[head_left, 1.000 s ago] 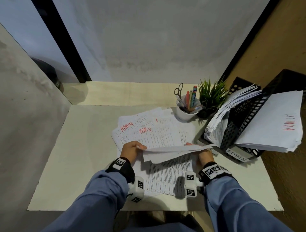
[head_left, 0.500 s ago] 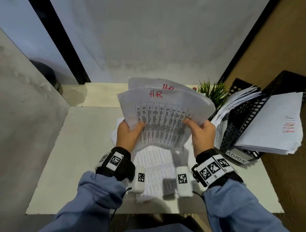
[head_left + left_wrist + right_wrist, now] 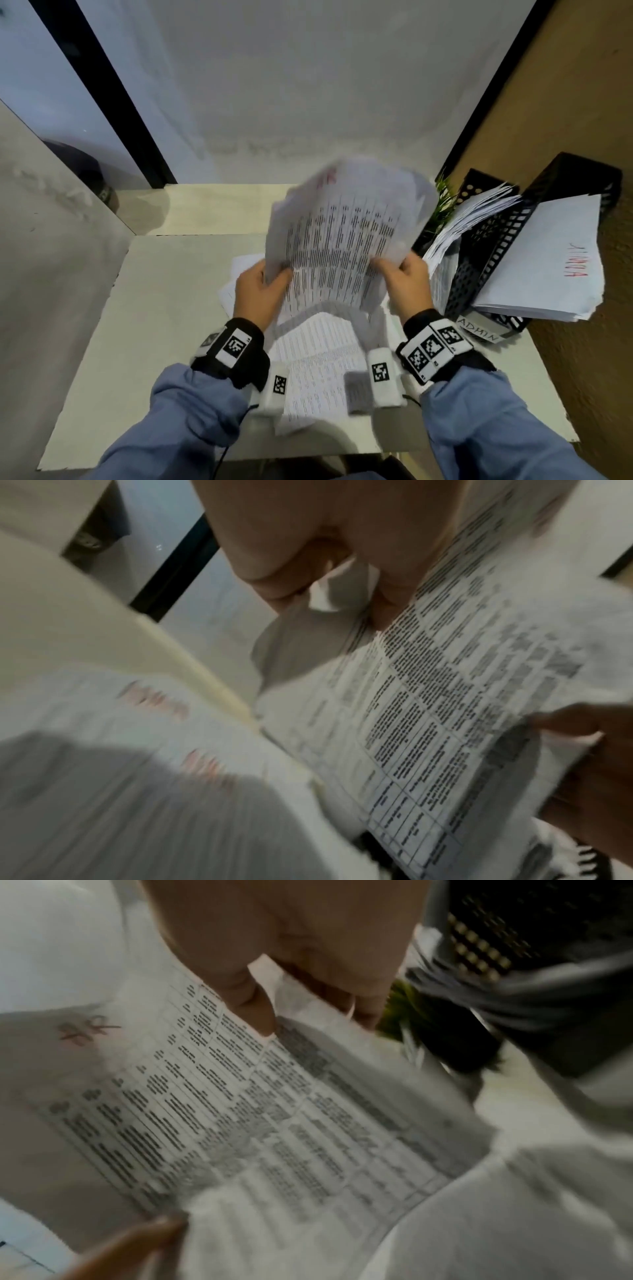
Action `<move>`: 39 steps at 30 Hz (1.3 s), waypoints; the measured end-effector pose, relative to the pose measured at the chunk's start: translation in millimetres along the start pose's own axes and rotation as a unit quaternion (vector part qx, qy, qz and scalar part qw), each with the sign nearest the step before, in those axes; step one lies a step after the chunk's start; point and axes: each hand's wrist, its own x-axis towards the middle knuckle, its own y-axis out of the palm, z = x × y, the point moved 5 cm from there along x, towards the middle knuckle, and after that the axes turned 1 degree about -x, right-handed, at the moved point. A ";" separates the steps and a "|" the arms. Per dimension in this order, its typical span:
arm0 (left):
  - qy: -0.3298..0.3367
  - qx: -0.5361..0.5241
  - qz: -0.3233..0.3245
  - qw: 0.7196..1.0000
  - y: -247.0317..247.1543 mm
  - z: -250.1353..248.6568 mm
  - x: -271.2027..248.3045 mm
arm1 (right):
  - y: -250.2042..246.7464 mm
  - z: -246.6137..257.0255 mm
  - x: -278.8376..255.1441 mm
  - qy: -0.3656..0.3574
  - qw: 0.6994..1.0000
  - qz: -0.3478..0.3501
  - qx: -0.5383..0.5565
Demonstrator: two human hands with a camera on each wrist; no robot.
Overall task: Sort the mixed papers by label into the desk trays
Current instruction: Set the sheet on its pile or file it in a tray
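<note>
I hold a stack of printed sheets (image 3: 342, 240) upright above the desk, blurred by motion, with a red "HR" mark (image 3: 85, 1028) near the top. My left hand (image 3: 263, 291) pinches its lower left edge, thumb on the front. My right hand (image 3: 404, 277) pinches the lower right edge. The same papers (image 3: 445, 696) fill both wrist views. More loose sheets (image 3: 318, 363) lie flat on the desk below my hands. Black mesh trays (image 3: 493, 246) stand at the right, full of papers; the nearer one bears an "ADMIN" tag (image 3: 478, 333).
A green plant (image 3: 445, 202) peeks out behind the held stack. A sheet marked in red (image 3: 555, 260) leans in the right tray. The pale desk top (image 3: 164, 308) is bare to the left. Walls close in at the back and the right.
Both hands lifted the stack from the desk pile and raised it upright. Since half a second ago it has swung to the right, toward the trays.
</note>
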 end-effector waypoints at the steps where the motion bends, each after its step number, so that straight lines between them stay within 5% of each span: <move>1: 0.026 -0.003 -0.003 1.000 -0.3 -17.9 3.2 | -8.9 10.4 6.2 -0.050 0.998 -0.027 -0.026; 3: 0.080 0.005 0.008 0.997 0.5 -55.8 8.6 | -31.7 20.9 21.0 -0.094 0.975 -0.143 -0.142; 5: 0.133 0.041 0.024 0.990 5.0 -90.8 14.0 | -53.6 15.7 37.1 -0.012 0.942 -0.238 -0.239; 8: 0.190 0.123 0.052 0.973 20.1 -133.8 23.4 | -70.4 -19.8 58.0 0.206 0.937 -0.209 -0.191; 10: 0.216 0.170 0.076 0.959 35.0 -158.2 26.4 | -72.9 -38.2 64.6 0.259 0.945 -0.162 -0.115; 20: 0.295 0.326 0.153 0.885 138.6 -224.0 15.5 | -121.0 -15.1 71.6 0.110 0.980 -0.102 -0.127; 28: 0.338 0.418 0.206 0.818 234.6 -215.7 -1.3 | -143.8 11.4 79.7 0.063 0.981 -0.064 -0.169; 35: 0.228 0.373 0.261 0.861 279.8 -176.3 11.0 | -153.0 30.5 86.5 0.031 0.949 -0.070 -0.307; 39: 0.143 0.369 0.337 0.854 285.8 -125.0 21.0 | -137.6 -4.5 82.7 0.098 0.921 0.005 -0.377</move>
